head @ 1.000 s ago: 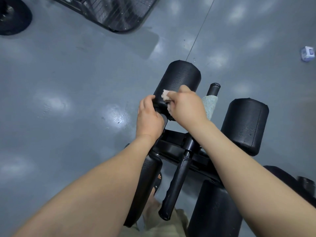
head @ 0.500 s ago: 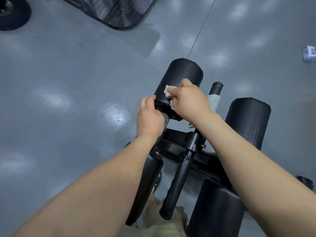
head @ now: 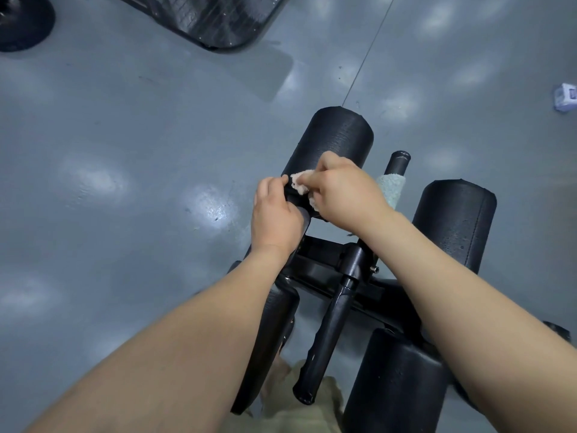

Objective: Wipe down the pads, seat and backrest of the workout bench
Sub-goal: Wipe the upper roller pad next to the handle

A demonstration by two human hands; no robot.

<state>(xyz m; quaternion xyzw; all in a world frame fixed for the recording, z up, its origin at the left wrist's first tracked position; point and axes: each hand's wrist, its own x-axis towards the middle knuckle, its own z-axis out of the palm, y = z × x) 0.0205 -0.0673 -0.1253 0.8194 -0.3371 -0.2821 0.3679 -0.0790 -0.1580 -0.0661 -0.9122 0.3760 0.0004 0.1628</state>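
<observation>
**Right hand.** The fingers of the right hand are curled together. They pinch a crumpled pink cloth and press it onto the near end of the upper left roller pad.

**Left hand.** Directly left of them, the fingers of the left hand are curled round the same end of that pad. One fingertip lies just beside the cloth.

**Pad being wiped.** This black cylinder extends from both sets of fingers away from the person.

**Right of the fingers.** Just to the right stands a black post, wrapped below its tip in a pale green towel. Farther right lies the upper right roller pad, apart from both hands.

**Nearer than the fingers.**
- A black cross frame joins the parts of the workout bench.
- From the frame a black handle bar runs back between the two forearms.
- The lower left roller pad lies partly under the left forearm, and the lower right roller pad partly under the right.
- Beige clothing shows at the bottom edge.

**Surroundings.** A glossy grey floor lies all around. Well beyond the fingers sit a black grated object and, far to the left, a black round base. Far to the right lies a small white and blue object.
</observation>
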